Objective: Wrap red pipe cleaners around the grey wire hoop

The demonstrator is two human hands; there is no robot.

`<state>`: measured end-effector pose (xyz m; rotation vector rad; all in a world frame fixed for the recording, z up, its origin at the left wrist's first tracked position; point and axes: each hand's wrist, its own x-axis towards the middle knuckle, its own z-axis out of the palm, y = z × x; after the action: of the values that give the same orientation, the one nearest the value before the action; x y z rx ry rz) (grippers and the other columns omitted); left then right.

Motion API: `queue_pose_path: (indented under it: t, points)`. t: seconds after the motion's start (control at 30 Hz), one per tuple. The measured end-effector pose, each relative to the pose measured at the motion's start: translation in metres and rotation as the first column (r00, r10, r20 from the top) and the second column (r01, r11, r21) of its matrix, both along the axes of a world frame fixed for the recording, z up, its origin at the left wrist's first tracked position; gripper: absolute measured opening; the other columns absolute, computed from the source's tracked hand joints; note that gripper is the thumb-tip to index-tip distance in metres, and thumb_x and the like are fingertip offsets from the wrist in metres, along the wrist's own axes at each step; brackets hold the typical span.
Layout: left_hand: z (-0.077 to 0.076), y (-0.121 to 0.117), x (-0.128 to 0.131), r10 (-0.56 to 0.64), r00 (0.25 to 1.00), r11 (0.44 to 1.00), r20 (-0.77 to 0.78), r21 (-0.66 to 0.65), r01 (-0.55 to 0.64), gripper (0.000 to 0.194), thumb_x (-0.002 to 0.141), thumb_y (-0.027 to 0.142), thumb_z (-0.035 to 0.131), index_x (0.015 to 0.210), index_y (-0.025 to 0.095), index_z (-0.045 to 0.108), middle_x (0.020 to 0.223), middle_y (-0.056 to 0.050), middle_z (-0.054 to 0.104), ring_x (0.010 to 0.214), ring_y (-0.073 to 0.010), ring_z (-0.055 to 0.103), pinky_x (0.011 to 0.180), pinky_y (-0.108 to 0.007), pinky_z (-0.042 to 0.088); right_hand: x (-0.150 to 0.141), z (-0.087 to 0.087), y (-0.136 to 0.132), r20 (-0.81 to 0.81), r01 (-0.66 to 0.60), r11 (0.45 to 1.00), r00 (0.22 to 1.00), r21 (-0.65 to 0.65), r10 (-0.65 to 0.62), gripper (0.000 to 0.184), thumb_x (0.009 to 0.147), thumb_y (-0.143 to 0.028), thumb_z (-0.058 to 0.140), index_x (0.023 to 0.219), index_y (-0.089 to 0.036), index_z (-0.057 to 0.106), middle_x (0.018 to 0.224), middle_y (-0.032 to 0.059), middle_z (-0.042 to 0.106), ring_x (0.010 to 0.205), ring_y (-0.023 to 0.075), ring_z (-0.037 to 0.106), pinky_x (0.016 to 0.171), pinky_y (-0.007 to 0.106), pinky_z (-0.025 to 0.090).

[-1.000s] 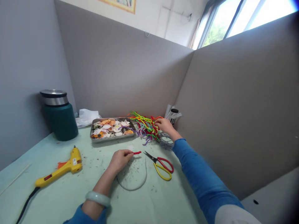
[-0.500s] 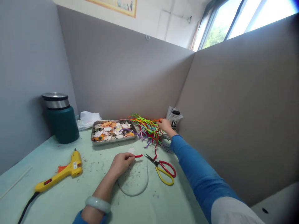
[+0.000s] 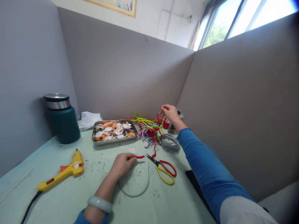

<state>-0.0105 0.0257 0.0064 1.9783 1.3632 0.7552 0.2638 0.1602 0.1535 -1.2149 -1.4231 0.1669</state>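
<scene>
My left hand (image 3: 123, 165), low over the table, is closed in a pinch on a short red strand (image 3: 140, 157). A thin grey wire (image 3: 134, 196) curves round from under that hand; whether the hand also grips it, I cannot tell. My right hand (image 3: 171, 113) is raised at the back right, its fingertips closed on red yarn (image 3: 159, 116) that hangs toward a tangled heap of coloured yarn (image 3: 149, 127). Scissors (image 3: 162, 168) with one red and one yellow handle lie between the hands, blades toward the red strand's tip.
A metal tray (image 3: 114, 142) of shells stands at the back, beside white tissue (image 3: 90, 118). Left are a dark green flask (image 3: 63, 124), a yellow glue gun (image 3: 63, 175) with a cord, and a white stick (image 3: 17, 184). A grey wire coil (image 3: 170, 143) lies below my right forearm. Grey partitions enclose the table.
My right hand has risen up and to the right from the heap, drawing red yarn with it. The grey wire coil and a red item behind now show. My left hand stays nearly still.
</scene>
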Motion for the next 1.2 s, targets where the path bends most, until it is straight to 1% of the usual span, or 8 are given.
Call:
queue_pose_path:
  t: [0.23,0.37,0.53,0.67,0.77,0.93,1.07,1.2]
  points:
    - [0.003,-0.003,0.0,-0.035,0.997,0.997,-0.063,0.064,0.039,0.031,0.077,0.035,0.048,0.09,0.023,0.074,0.088,-0.005,0.072,0.078,-0.0197,0.061,0.066,-0.025,0.037,-0.002,-0.003,-0.001,0.012,-0.06,0.989,0.998,0.133,0.059,0.027,0.08,-0.035,0.051,0.093,-0.016,0.066,0.074,0.0052,0.066,0.067,0.0179,0.063,0.066,0.034,0.052]
    - [0.002,-0.002,0.0,-0.045,0.995,0.997,-0.088,0.054,0.05,0.031,0.078,0.036,0.049,0.09,0.023,0.074,0.087,-0.005,0.072,0.077,-0.0196,0.062,0.066,-0.025,0.037,-0.002,0.003,-0.008,0.085,0.073,0.923,0.99,0.379,-0.114,0.027,0.086,-0.031,0.045,0.099,-0.017,0.064,0.092,0.0083,0.065,0.083,0.0192,0.062,0.079,0.036,0.049]
    - [0.001,-0.002,0.0,-0.055,0.99,0.997,-0.127,0.052,0.062,0.03,0.08,0.037,0.048,0.09,0.024,0.074,0.086,-0.004,0.072,0.076,-0.0187,0.062,0.065,-0.024,0.037,0.005,0.009,-0.016,0.274,0.037,0.843,0.937,0.537,-0.215,0.025,0.087,-0.024,0.043,0.099,-0.019,0.064,0.104,0.0101,0.063,0.102,0.0202,0.056,0.093,0.038,0.042]
    - [0.0,-0.003,0.0,-0.055,0.987,0.996,-0.149,0.064,0.065,0.029,0.08,0.037,0.049,0.092,0.025,0.073,0.09,-0.004,0.072,0.08,-0.0185,0.062,0.067,-0.023,0.037,0.007,-0.002,-0.012,0.315,0.07,0.925,0.929,0.373,-0.197,0.029,0.087,-0.023,0.041,0.106,-0.019,0.062,0.114,0.0104,0.06,0.108,0.0212,0.053,0.094,0.038,0.041]
    - [0.0,-0.004,0.0,-0.052,0.985,0.995,-0.167,0.081,0.066,0.029,0.081,0.037,0.049,0.093,0.026,0.073,0.093,-0.004,0.071,0.083,-0.0187,0.061,0.069,-0.023,0.037,0.004,-0.008,-0.005,0.392,0.021,0.987,0.916,0.158,-0.082,0.022,0.08,-0.023,0.05,0.092,-0.017,0.068,0.093,0.0096,0.067,0.089,0.0218,0.061,0.082,0.034,0.047]
    - [0.003,-0.006,0.001,-0.046,0.977,0.994,-0.209,0.088,0.066,0.029,0.081,0.037,0.048,0.094,0.026,0.072,0.094,-0.005,0.07,0.084,-0.0184,0.06,0.07,-0.023,0.037,0.0,-0.001,0.0,0.252,-0.003,0.99,0.967,0.142,-0.033,0.032,0.086,-0.026,0.038,0.102,-0.016,0.064,0.097,0.009,0.067,0.092,0.02,0.06,0.085,0.036,0.045]
    - [0.007,-0.009,0.002,-0.053,0.972,0.994,-0.23,0.083,0.074,0.03,0.081,0.037,0.048,0.095,0.027,0.072,0.092,-0.006,0.069,0.083,-0.0191,0.059,0.07,-0.024,0.037,-0.005,0.003,-0.004,0.208,-0.18,0.984,0.962,-0.005,0.177,0.012,0.074,-0.024,0.06,0.075,-0.017,0.069,0.07,0.0036,0.069,0.072,0.018,0.063,0.076,0.031,0.049]
    - [0.01,-0.011,0.003,-0.051,0.969,0.993,-0.241,0.087,0.074,0.028,0.08,0.036,0.049,0.092,0.028,0.073,0.089,-0.006,0.068,0.082,-0.0202,0.059,0.069,-0.026,0.036,-0.012,0.0,-0.01,0.069,-0.233,0.97,0.971,0.074,0.228,0.021,0.084,-0.027,0.049,0.08,-0.017,0.068,0.076,0.0027,0.07,0.079,0.0148,0.065,0.076,0.029,0.05]
